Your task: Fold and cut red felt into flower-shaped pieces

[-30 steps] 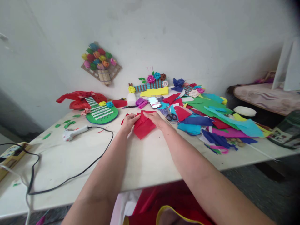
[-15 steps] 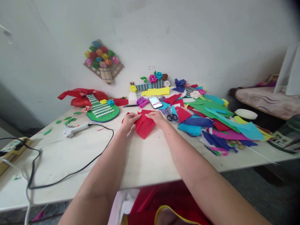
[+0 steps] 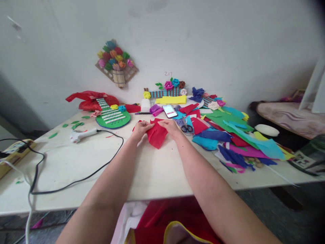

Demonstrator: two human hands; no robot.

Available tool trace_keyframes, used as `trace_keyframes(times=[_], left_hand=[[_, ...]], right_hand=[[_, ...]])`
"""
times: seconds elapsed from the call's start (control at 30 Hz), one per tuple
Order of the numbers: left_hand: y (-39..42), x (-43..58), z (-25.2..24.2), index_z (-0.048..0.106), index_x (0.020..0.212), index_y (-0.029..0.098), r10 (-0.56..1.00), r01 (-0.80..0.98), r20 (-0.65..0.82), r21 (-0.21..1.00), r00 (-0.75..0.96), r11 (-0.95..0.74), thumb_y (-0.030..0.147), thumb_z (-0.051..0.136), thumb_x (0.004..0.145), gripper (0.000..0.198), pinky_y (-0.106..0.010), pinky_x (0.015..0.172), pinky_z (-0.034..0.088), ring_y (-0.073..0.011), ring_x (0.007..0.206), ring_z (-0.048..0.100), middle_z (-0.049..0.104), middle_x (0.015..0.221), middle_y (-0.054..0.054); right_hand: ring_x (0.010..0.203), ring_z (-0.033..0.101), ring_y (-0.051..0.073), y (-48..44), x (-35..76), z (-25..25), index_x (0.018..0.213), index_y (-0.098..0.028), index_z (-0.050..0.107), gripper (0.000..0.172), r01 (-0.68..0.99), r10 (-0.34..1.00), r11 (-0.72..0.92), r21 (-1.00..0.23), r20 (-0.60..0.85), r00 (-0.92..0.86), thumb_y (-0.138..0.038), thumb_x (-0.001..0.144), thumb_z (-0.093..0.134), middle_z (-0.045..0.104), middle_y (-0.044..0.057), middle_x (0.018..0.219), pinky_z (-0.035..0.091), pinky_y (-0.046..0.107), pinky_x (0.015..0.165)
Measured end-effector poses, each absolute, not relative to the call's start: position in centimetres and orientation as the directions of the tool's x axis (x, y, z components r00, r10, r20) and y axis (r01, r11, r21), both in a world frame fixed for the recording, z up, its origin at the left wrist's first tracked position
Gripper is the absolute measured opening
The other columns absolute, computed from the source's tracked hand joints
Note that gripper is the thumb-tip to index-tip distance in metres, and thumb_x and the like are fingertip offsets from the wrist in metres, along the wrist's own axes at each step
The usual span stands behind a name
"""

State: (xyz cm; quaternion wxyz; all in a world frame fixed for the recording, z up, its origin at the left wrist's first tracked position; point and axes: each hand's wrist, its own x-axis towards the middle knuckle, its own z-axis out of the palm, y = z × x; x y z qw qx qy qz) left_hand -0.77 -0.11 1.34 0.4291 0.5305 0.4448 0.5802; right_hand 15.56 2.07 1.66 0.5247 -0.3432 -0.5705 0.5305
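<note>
A folded red paper (image 3: pixel 157 136) lies on the white table (image 3: pixel 157 169) in front of me. My left hand (image 3: pixel 140 129) pinches its upper left edge, fingers closed on the sheet. Pressing and gripping the upper right edge is my right hand (image 3: pixel 171 127). Both forearms stretch forward from the bottom of the view. Scissors (image 3: pixel 187 128) lie just right of my right hand, beside a phone (image 3: pixel 170 111).
A heap of coloured paper sheets (image 3: pixel 228 135) covers the table's right side. A white glue gun (image 3: pixel 82 134) with a black cord (image 3: pixel 83 176) lies to the left, near a green guitar craft (image 3: pixel 113 117) and a red plastic bag (image 3: pixel 87 100). Paper-flower crafts (image 3: pixel 116 64) hang on the wall.
My hands keep working the red paper's top edge with small finger shifts. The camera has drifted slightly, so everything sits a little higher and further right.
</note>
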Motion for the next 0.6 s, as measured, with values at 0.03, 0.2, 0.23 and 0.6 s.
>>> trace_keyframes(times=[0.03,0.2,0.23,0.6], left_hand=[[0.1,-0.8,1.3,0.055,0.055,0.013,0.963,-0.037,0.246,0.967,-0.112,-0.251,0.04,0.078,0.047,0.036,-0.02,0.044,0.033,-0.0061,0.044,0.043,0.052,0.048,0.003],[0.9,-0.4,0.9,0.056,0.061,0.013,0.902,-0.108,0.266,0.942,-0.34,-0.319,0.045,0.075,0.05,0.039,-0.021,0.047,0.04,-0.0078,0.046,0.048,0.055,0.052,0.002],[1.0,-0.3,0.8,0.056,0.062,0.013,0.892,-0.113,0.265,0.939,-0.367,-0.326,0.046,0.075,0.051,0.04,-0.022,0.048,0.041,-0.0082,0.047,0.048,0.055,0.053,0.001],[1.4,0.9,-0.3,0.051,0.065,0.015,0.835,-0.011,0.332,0.927,-0.439,-0.374,0.047,0.069,0.06,0.036,-0.019,0.044,0.037,-0.0066,0.045,0.045,0.05,0.052,0.004]], right_hand=[[0.061,0.057,0.014,2.2,15.6,1.7,0.075,-0.016,0.066,0.031,-0.21,0.959,0.158,-0.965,0.2,-0.201,-0.04,0.057,0.07,0.064,0.0,0.067,0.042,0.026,0.059],[0.059,0.06,0.018,3.0,15.7,1.3,0.081,-0.017,0.063,0.041,-0.377,0.969,-0.123,-0.918,-0.03,-0.244,-0.055,0.065,0.062,0.066,0.004,0.066,0.047,0.03,0.056],[0.061,0.062,0.018,3.1,15.6,1.2,0.081,-0.017,0.063,0.041,-0.383,0.96,-0.159,-0.91,-0.051,-0.276,-0.055,0.065,0.062,0.067,0.005,0.067,0.048,0.031,0.057],[0.077,0.066,0.022,2.9,14.5,0.6,0.087,-0.014,0.066,0.039,-0.336,0.961,-0.081,-0.938,0.016,-0.276,-0.023,0.05,0.078,0.07,0.006,0.08,0.051,0.037,0.076]])
